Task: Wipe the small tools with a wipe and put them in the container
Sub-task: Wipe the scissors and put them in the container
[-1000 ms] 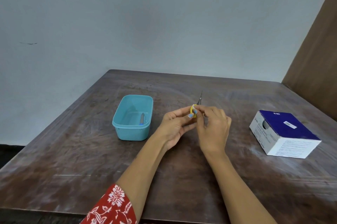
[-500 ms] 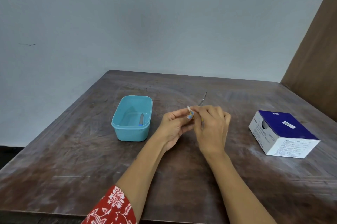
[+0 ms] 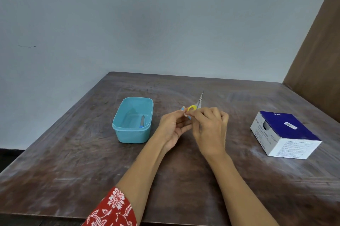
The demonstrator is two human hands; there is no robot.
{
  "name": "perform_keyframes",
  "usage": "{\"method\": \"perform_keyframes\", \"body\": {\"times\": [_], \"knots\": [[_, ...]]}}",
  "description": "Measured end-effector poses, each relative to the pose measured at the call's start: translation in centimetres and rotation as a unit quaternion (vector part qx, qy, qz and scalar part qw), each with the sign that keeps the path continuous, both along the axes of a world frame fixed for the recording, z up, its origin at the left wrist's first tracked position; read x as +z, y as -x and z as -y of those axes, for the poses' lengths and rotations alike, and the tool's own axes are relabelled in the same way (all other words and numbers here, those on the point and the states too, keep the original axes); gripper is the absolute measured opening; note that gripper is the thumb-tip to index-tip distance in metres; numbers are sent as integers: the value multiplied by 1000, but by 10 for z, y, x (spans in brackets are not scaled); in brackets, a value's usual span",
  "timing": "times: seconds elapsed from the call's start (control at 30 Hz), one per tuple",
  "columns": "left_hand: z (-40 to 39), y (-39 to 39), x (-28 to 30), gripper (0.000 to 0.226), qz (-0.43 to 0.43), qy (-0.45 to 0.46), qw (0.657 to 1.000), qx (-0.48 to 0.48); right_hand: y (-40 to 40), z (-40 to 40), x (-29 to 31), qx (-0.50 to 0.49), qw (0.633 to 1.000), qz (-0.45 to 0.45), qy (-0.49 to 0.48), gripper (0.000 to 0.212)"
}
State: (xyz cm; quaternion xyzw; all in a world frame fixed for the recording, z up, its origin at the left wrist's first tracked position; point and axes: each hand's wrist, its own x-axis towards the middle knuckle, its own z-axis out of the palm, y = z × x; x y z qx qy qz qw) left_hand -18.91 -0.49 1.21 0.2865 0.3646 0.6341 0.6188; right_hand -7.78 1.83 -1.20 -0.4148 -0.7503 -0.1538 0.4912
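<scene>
Above the desk (image 3: pixel 184 179), both hands' fingers (image 3: pixel 211 113) pinch small yellow-handled steel scissors (image 3: pixel 195 107) w/ wipe; sharp tips could nick you or slip.

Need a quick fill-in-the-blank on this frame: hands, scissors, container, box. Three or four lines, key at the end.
1. Both the left hand and the right hand hold small scissors with a ____ handle ring.
2. The teal container sits to the ____ of the hands.
3. The scissors' blades point ____ from the person.
4. The box of swabs has a dark ____ top.

Missing words: yellow; left; away; blue
</scene>
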Motion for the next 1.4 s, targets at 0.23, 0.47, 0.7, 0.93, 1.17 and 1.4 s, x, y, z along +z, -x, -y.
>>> {"method": "perform_keyframes", "body": {"times": [0.23, 0.47, 0.7, 0.93, 1.17, 1.4], "knots": [[-2, 4, -2, 15, 20, -7, 999, 29, 0, 0, 0, -20, 999, 26, -25, 20], [2, 0, -4, 23, 6, -2, 999, -39, -6, -3, -1, -103, 993, -56, -7, 21], [-1, 2, -3, 21, 31, -9, 999, 17, 0, 2, 1, -37, 999, -30, -23, 7], [2, -1, -2, 20, 20, -4, 999, -32, -5, -3, -1, -105, 992, -67, -18, 10], [1, 2, -1, 18, 11, -5, 1000, 19, 1, 1, -1, -50, 998, -38, -18, 7], [4, -2, -2, 20, -31, -12, 999, -25, -5, -2, -1, -119, 990, -76, -20, 6]]}}
